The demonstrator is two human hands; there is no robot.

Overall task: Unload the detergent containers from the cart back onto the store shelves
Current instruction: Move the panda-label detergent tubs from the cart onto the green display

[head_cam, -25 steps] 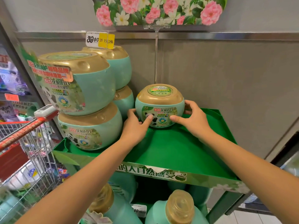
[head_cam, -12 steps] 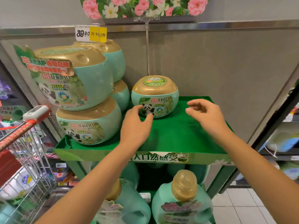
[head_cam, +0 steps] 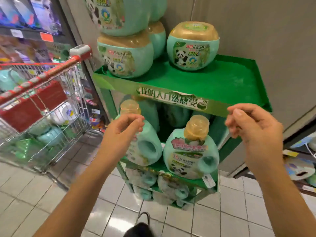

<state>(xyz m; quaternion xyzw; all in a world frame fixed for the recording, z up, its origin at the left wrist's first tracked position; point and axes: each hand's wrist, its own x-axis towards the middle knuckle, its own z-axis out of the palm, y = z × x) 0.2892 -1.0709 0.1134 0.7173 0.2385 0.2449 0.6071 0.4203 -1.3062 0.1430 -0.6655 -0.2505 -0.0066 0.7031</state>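
Observation:
A round teal detergent tub (head_cam: pixel 192 47) with a gold lid and a panda label stands alone on the green top shelf (head_cam: pixel 222 82). To its left are stacked tubs of the same kind (head_cam: pixel 125 56). My left hand (head_cam: pixel 123 129) and my right hand (head_cam: pixel 253 127) hover below the shelf's front edge, both empty with fingers loosely curled. The wire cart (head_cam: pixel 42 106) with a red handle stands at the left. It holds several teal containers (head_cam: pixel 49 135).
Teal detergent bottles with gold caps (head_cam: pixel 191 151) fill the lower shelves of the green display. A grey wall stands behind it. Other store shelving runs at the far left (head_cam: pixel 25 23) and far right (head_cam: pixel 301 159). The floor is white tile (head_cam: pixel 51 194).
Both hands let go of the tub on the top shelf and drew back and down. The view tilted down toward the floor and the lower shelves.

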